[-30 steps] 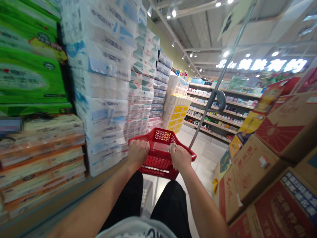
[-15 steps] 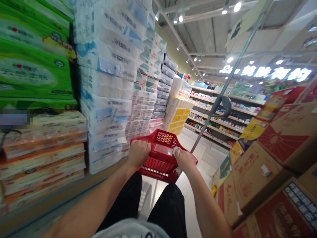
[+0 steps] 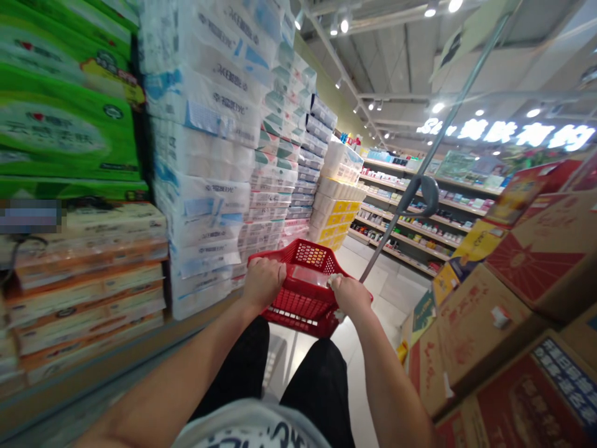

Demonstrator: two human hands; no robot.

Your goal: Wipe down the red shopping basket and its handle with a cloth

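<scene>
A red plastic shopping cart with mesh walls is right in front of my body. My left hand wraps round the left part of its handlebar, with the knuckles on top. On the right part of the same bar my right hand is closed as well. A crumpled white tissue pokes out at the thumb side of that hand, pinned against the bar. Between my hands a clear label panel shows on the handle. The bottom of the cart is mostly hidden.
Tall stacks of white tissue packs and green tissue packs line the left side. Cardboard boxes are piled on the right. A slanting metal pole rises beyond the cart. Stocked shelves stand at the back.
The view has shifted slightly, so the stacks and boxes sit a little differently in it. Both hands keep their hold on the handlebar.
</scene>
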